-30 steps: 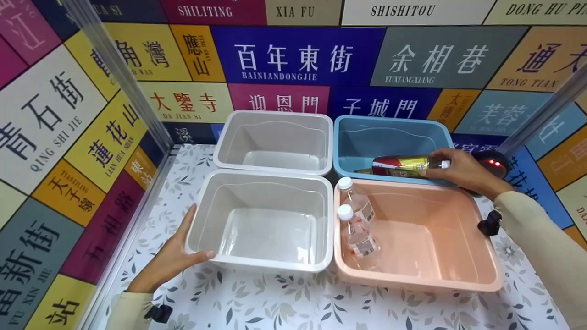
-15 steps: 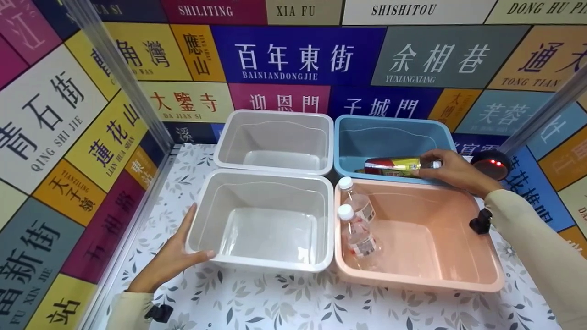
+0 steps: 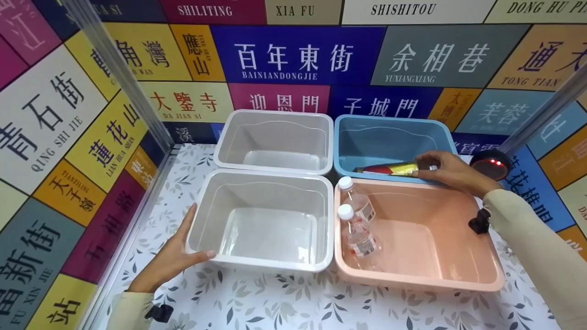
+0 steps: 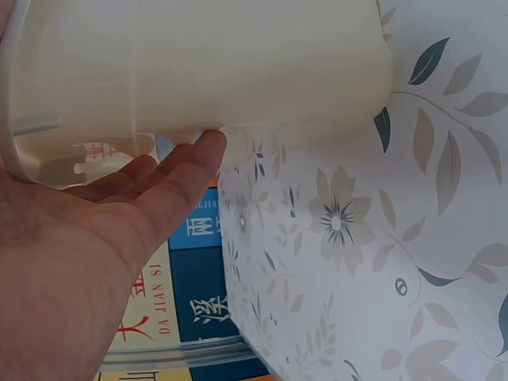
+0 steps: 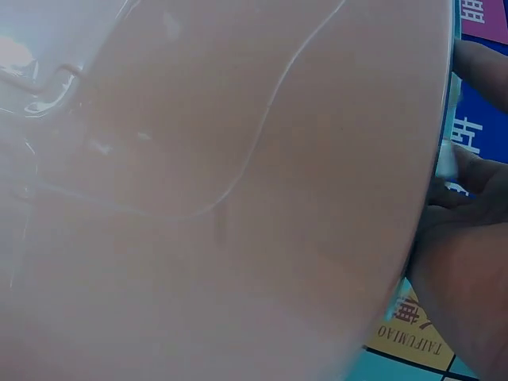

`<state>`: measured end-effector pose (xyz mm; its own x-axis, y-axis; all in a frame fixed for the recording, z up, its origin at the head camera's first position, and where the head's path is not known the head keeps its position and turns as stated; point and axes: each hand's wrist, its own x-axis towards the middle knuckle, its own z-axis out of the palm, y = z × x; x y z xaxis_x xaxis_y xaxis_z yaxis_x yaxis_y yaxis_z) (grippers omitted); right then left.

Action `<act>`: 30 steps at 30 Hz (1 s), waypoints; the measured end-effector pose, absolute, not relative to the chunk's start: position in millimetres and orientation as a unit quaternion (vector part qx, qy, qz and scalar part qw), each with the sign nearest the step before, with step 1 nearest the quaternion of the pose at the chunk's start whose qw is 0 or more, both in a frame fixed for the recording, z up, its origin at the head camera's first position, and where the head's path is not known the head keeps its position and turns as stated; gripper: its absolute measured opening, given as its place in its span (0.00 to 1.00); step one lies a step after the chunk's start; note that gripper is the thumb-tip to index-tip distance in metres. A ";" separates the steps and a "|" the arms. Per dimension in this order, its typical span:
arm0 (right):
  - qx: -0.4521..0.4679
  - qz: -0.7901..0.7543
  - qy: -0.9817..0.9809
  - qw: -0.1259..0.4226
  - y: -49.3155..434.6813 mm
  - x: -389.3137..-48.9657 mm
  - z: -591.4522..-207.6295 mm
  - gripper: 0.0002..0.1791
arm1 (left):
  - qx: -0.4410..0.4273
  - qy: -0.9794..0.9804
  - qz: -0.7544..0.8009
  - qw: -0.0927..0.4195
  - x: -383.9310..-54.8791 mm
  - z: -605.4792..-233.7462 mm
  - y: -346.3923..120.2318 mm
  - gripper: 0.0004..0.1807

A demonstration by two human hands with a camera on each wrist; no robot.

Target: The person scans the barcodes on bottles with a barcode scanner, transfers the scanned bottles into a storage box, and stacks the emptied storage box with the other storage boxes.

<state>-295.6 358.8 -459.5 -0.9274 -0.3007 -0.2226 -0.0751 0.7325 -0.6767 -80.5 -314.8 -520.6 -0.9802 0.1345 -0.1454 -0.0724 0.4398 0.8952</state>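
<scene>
My right hand holds a bottle with a red and yellow label by its capped end. The bottle lies on its side, low inside the blue bin, partly behind the front rim. In the right wrist view a white cap shows by the fingers, past the peach bin's wall. My left hand rests against the front left corner of the near white bin, thumb at the rim. Its extended fingers lie along the bin's outer side in the left wrist view.
Two clear bottles with white caps lean in the left side of the peach bin. A grey-white bin stands behind the near white one. A black round device with red lights sits right of the blue bin.
My right hand has shifted slightly left, and the labelled bottle has gone lower into the blue bin. The left hand stays at the white bin.
</scene>
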 end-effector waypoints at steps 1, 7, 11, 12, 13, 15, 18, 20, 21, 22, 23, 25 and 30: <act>-0.101 -0.352 0.916 0.163 359.9 -294.9 -459.3 0.39 | 0.018 0.843 0.528 0.098 -80.4 -520.7 -314.6 0.64; -0.088 -0.351 0.918 0.161 365.3 -291.8 -455.1 0.40 | 0.020 0.843 0.529 0.096 -80.2 -521.5 -314.4 0.64; -0.092 -0.349 0.921 0.148 365.3 -287.7 -450.4 0.38 | 0.019 0.843 0.528 0.100 -80.6 -521.6 -314.2 0.64; -0.093 -0.348 0.921 0.146 364.7 -286.2 -448.9 0.38 | 0.018 0.842 0.529 0.101 -80.8 -521.6 -314.2 0.64; -0.095 -0.347 0.922 0.144 363.9 -284.7 -447.4 0.38 | 0.018 0.841 0.532 0.100 -81.1 -521.6 -314.1 0.64; -0.097 -0.349 0.921 0.141 362.1 -281.8 -444.5 0.37 | 0.020 0.839 0.535 0.101 -81.5 -521.5 -314.0 0.63; -0.100 -0.352 0.921 0.137 357.8 -277.7 -440.2 0.36 | 0.025 0.839 0.535 0.097 -80.7 -521.2 -314.8 0.64; -0.099 -0.353 0.920 0.137 354.7 -275.4 -438.2 0.36 | 0.028 0.842 0.531 0.094 -80.1 -521.0 -315.0 0.64; -0.099 -0.354 0.920 0.137 352.9 -274.4 -437.4 0.36 | 0.029 0.844 0.528 0.092 -80.0 -520.8 -315.0 0.64; -0.099 -0.354 0.920 0.138 351.5 -273.6 -437.1 0.36 | 0.029 0.846 0.524 0.091 -79.9 -520.7 -315.0 0.64; -0.101 -0.357 0.918 0.138 350.2 -272.9 -437.1 0.36 | 0.029 0.846 0.524 0.092 -79.9 -520.7 -315.0 0.64; -0.109 -0.356 0.919 0.134 347.6 -271.8 -437.3 0.36 | 0.027 0.846 0.523 0.095 -79.9 -520.4 -314.9 0.64; -0.135 -0.351 0.919 0.120 341.9 -268.3 -437.2 0.34 | 0.022 0.844 0.525 0.107 -80.4 -519.5 -314.2 0.63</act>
